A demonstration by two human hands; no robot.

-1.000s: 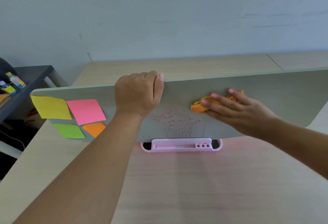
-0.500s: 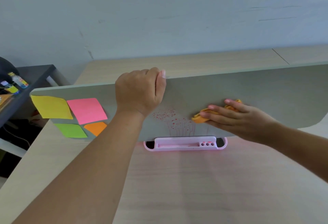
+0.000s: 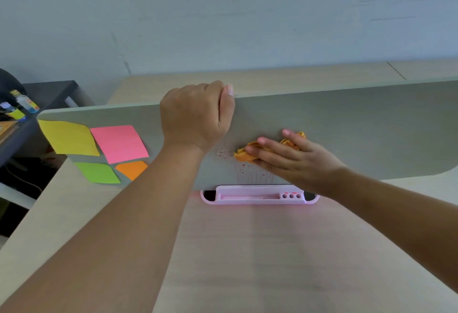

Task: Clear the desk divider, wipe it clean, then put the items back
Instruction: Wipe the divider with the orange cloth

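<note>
My left hand (image 3: 195,117) reaches up from the lower left of the frame, forearm straight. It grips the top edge of the desk divider (image 3: 359,126), fingers curled over the far side and thumb lying along the rim. The divider stands upright across the middle of the frame, its bottom edge seated in a pink holder (image 3: 257,195) on the wooden desk (image 3: 247,250).

My right hand (image 3: 295,161) comes in from the right edge, palm towards the panel. Its fingers are nearly straight and spread, and they press a crumpled orange cloth (image 3: 244,155) flat against the divider's face. The cloth sits just right of a patch of red specks (image 3: 223,154), low in the centre.

Four sticky notes are stuck on the divider's left part: yellow (image 3: 68,138), pink (image 3: 119,143), green (image 3: 98,172) and orange (image 3: 131,169).
</note>
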